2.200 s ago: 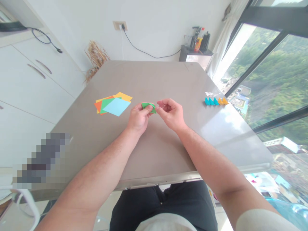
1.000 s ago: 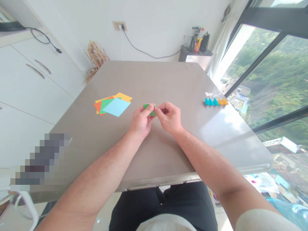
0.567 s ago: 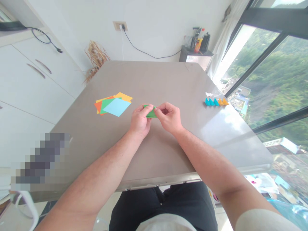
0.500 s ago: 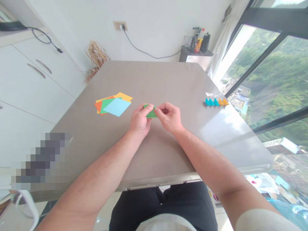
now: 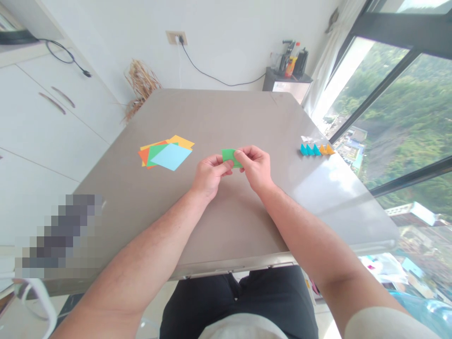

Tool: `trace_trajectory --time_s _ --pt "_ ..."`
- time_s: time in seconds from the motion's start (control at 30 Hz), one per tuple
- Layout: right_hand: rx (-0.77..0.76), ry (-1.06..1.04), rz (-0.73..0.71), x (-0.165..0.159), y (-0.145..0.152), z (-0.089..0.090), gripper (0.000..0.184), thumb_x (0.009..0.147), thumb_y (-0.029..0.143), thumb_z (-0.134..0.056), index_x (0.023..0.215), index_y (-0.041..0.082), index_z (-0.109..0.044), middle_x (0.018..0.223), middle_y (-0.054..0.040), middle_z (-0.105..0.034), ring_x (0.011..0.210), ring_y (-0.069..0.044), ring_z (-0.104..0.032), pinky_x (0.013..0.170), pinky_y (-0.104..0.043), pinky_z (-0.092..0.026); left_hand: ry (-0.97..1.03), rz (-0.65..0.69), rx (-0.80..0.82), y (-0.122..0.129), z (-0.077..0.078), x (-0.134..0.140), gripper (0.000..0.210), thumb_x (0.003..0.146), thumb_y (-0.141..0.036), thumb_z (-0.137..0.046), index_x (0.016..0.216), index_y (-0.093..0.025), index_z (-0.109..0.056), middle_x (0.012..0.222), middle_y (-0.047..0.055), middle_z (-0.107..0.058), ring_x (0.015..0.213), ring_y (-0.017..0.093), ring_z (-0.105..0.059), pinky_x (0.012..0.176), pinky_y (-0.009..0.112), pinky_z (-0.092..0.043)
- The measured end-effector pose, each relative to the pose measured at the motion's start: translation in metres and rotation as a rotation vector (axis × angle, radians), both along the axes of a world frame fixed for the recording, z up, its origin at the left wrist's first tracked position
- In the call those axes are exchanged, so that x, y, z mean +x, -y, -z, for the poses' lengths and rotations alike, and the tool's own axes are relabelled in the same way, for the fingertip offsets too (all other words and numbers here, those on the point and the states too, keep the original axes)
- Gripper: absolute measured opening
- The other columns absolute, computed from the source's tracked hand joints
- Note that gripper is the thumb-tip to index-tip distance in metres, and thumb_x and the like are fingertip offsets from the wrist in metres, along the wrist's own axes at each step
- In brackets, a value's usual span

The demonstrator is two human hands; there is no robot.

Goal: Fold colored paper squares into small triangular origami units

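A small folded piece of green paper point(image 5: 229, 154) is held up over the middle of the table between both hands. My left hand point(image 5: 210, 175) pinches its lower left part, thumb on top. My right hand point(image 5: 257, 167) grips its right side with the thumb across the front, and the fingers behind are partly hidden. To the left lies a loose pile of coloured paper sheets, with a light blue sheet point(image 5: 173, 157) on top of green, orange and yellow ones. At the right, a row of small folded paper shapes stands, blue ones point(image 5: 310, 150) beside orange ones point(image 5: 326, 149).
The grey-brown table point(image 5: 226, 117) reaches towards the wall, its front edge close to my body. A blurred dark object point(image 5: 65, 230) is at the left edge. Behind stands a small cabinet point(image 5: 287, 84) with bottles, and a window point(image 5: 399, 103) is on the right.
The green paper has turned and shifted slightly right and up, showing a flat square face. My right hand has moved right and a little up, and my left thumb now lies lower on the paper.
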State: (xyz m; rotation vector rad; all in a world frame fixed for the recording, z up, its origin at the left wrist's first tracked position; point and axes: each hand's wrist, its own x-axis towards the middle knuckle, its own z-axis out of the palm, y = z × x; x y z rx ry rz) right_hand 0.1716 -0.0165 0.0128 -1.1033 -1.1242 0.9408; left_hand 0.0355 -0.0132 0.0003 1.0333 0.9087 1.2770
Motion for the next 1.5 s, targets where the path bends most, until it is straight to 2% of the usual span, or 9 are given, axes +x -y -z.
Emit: trace_trajectory --time_s 0.3,0.4,0.53,0.77,0.97,1.1,1.23,1.4,1.5 --pt "0.006 -0.018 -0.016 0.004 -0.001 -0.002 0.021 0.076 0.035 -0.070 0.066 0.020 -0.059 0.064 0.0019 -0.059 0.059 -0.011 -0.052 0.054 -0.025 -0.047 -0.051 0.013 0.016 -0.001 -0.001 -0.002 0.022 0.065 -0.033 -0.088 0.069 -0.018 -0.072 0.074 0.004 -0.070 0.075 0.016 -0.064 0.069 0.030 -0.051" --pt "-0.018 0.044 -0.088 0.008 -0.001 -0.005 0.018 0.076 0.035 -0.069 0.069 0.020 -0.061 0.063 0.0020 -0.058 0.057 -0.010 -0.050 0.052 -0.024 -0.043 -0.103 0.038 0.028 -0.005 -0.002 -0.007 0.023 0.067 -0.034 -0.087 0.073 -0.018 -0.072 0.079 0.004 -0.071 0.077 0.016 -0.064 0.069 0.030 -0.051" --pt "-0.059 0.205 -0.134 0.012 -0.001 -0.006 0.015 0.073 0.031 -0.068 0.069 0.020 -0.059 0.059 0.0041 -0.055 0.053 -0.009 -0.044 0.050 -0.023 -0.037 -0.109 -0.052 0.052 -0.011 -0.006 -0.013 0.027 0.065 -0.035 -0.086 0.074 -0.017 -0.068 0.075 0.002 -0.069 0.072 0.014 -0.063 0.069 0.029 -0.051" --pt "-0.112 0.285 -0.189 0.014 0.000 -0.004 0.019 0.075 0.034 -0.067 0.069 0.019 -0.058 0.059 0.0044 -0.054 0.052 -0.008 -0.042 0.049 -0.024 -0.034 -0.118 -0.127 0.063 -0.016 -0.007 -0.018 0.042 0.063 -0.029 -0.084 0.101 -0.018 -0.070 0.082 0.002 -0.071 0.080 0.018 -0.068 0.075 0.032 -0.054" --pt "-0.163 0.247 -0.219 0.016 -0.002 -0.003 0.017 0.074 0.030 -0.067 0.064 0.019 -0.058 0.055 0.0034 -0.055 0.052 -0.010 -0.046 0.051 -0.024 -0.036 -0.156 -0.157 0.112 -0.018 -0.003 -0.018 0.030 0.064 -0.029 -0.084 0.089 -0.016 -0.072 0.077 0.002 -0.072 0.076 0.017 -0.068 0.075 0.032 -0.055" --pt "-0.113 0.238 -0.200 0.017 -0.003 0.000 0.021 0.076 0.033 -0.067 0.062 0.019 -0.060 0.053 0.0032 -0.054 0.051 -0.009 -0.046 0.050 -0.025 -0.036 -0.204 -0.157 0.135 -0.016 -0.004 -0.018 0.036 0.065 -0.030 -0.085 0.096 -0.017 -0.072 0.079 0.003 -0.074 0.078 0.017 -0.069 0.073 0.031 -0.056" --pt "-0.111 0.247 -0.112 0.016 -0.004 0.002 0.022 0.077 0.038 -0.069 0.067 0.018 -0.067 0.055 0.0020 -0.057 0.052 -0.011 -0.048 0.049 -0.025 -0.038 -0.218 -0.061 0.058 -0.014 -0.004 -0.017 0.036 0.069 -0.034 -0.081 0.099 -0.018 -0.071 0.083 0.005 -0.076 0.075 0.019 -0.071 0.069 0.032 -0.057" --pt "0.098 0.342 0.005 0.013 -0.007 0.011 0.032 0.075 0.033 -0.071 0.106 0.024 -0.076 0.100 -0.0036 -0.075 0.076 -0.016 -0.066 0.070 -0.031 -0.055 -0.335 -0.069 0.091 -0.017 0.003 -0.018 0.026 0.071 -0.031 -0.080 0.092 -0.017 -0.073 0.076 0.003 -0.074 0.064 0.017 -0.070 0.062 0.030 -0.057" --pt "0.165 0.413 0.017 0.012 -0.007 0.014 0.024 0.078 0.028 -0.067 0.099 0.026 -0.078 0.093 -0.0024 -0.075 0.075 -0.016 -0.066 0.073 -0.033 -0.056 -0.345 -0.069 0.132 -0.018 0.006 -0.018 0.036 0.073 -0.029 -0.079 0.106 -0.018 -0.072 0.085 0.005 -0.077 0.064 0.018 -0.071 0.063 0.032 -0.059"
